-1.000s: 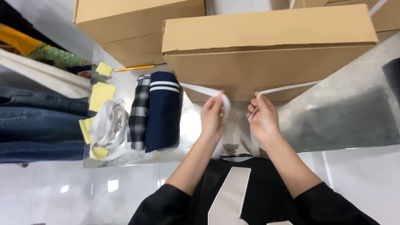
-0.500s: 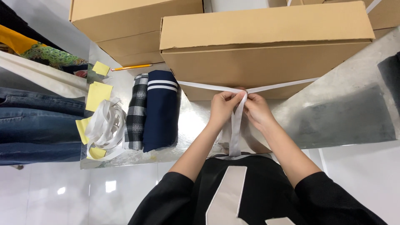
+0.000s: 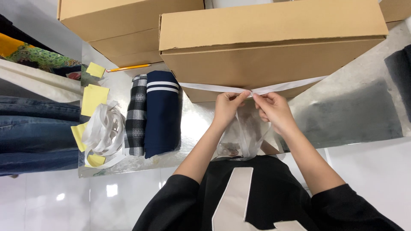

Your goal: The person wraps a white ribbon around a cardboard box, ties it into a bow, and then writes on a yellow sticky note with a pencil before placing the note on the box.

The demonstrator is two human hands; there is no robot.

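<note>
Since a moment ago our hands stay together at the box front. Left hand (image 3: 227, 107) and right hand (image 3: 274, 109) fingers pinch the white strap (image 3: 205, 87) crossing the cardboard box (image 3: 274, 42). Folded navy cloth (image 3: 162, 115), plaid cloth (image 3: 137, 115), loose strap coil (image 3: 102, 132), yellow notes (image 3: 94, 99) lie left on the shiny desk (image 3: 351, 111).

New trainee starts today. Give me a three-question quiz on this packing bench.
1. True or false: both hands pinch the white strap in front of the box.
2. Which lies nearest the loose strap pile? A) plaid cloth B) pencil C) jeans
3. Fill in: the left hand and right hand meet at the box's ____ face.

Key: 1 true; 2 A; 3 front.
</note>
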